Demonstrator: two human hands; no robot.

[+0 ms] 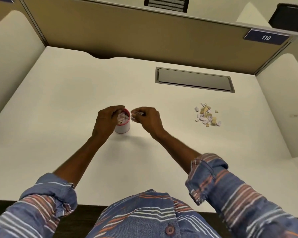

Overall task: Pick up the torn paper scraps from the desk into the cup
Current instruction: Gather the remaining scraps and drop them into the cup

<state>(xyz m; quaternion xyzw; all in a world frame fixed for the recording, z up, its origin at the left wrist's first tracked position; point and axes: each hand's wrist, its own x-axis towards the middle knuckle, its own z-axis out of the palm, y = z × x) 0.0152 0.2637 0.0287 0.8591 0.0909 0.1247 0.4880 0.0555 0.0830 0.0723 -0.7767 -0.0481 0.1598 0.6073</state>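
Note:
A small white cup [123,127] with a red rim stands on the cream desk [76,100], and torn paper scraps fill it to the top. My left hand [105,120] wraps around the cup's left side and rim. Just to the right of the rim, my right hand [149,118] pinches a few pale scraps in its fingertips. A loose pile of white and yellow paper scraps [207,115] lies on the desk farther right, apart from both hands.
A grey cable hatch [194,79] is set into the desk behind the pile. Tan partition walls enclose the desk at the back and sides, and a blue sign reading 110 [266,37] hangs at the upper right.

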